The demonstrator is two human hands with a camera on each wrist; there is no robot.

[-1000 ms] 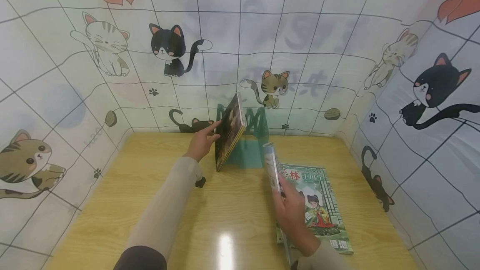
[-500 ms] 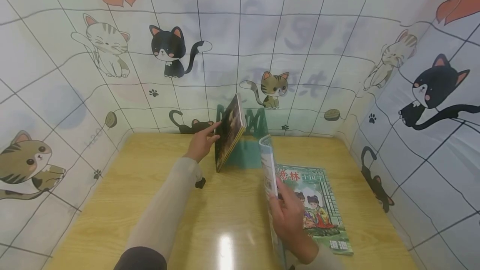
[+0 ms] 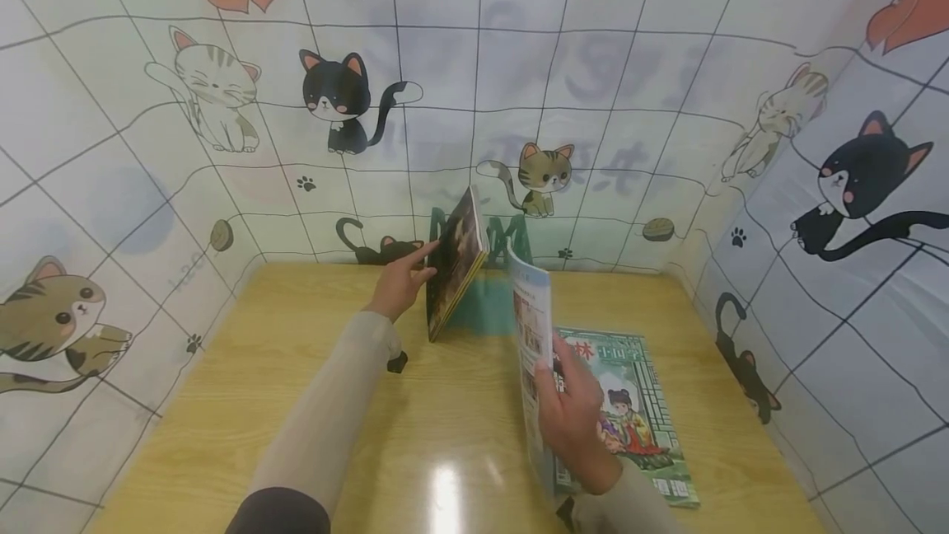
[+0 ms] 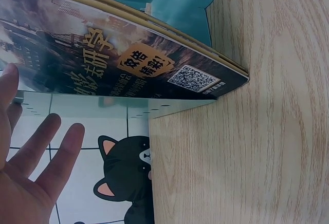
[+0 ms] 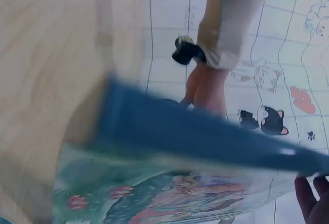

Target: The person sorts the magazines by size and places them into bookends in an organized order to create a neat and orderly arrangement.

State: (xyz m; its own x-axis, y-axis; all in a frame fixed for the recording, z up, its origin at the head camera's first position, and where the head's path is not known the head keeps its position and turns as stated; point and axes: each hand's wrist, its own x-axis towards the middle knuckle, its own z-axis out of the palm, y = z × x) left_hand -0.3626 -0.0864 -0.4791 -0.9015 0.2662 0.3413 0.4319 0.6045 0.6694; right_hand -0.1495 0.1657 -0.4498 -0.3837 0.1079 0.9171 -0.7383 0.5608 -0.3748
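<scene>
With fingers mostly straight, my left hand (image 3: 396,283) touches the side of the dark-covered magazines (image 3: 454,266), which lean to the right in a teal bookend (image 3: 485,311). In the left wrist view, the fingers are spread by the dark cover (image 4: 128,62), which carries yellow lettering and a QR code. My right hand (image 3: 574,410) grips a thin magazine (image 3: 531,328) by its right side. It stands on edge, with its pale, picture-printed face turned left and its top curving. A blurred blue strip of it (image 5: 195,126) crosses the right wrist view.
A green magazine (image 3: 641,406) with cartoon figures lies flat on the wooden table (image 3: 311,435), partly behind my right hand. Cat-printed sheeting (image 3: 445,81) encloses the table at the back and both sides.
My right hand has turned the thin magazine so more of its pale face shows, and its top end has moved farther back and slightly left. My left hand stays at the dark magazines.
</scene>
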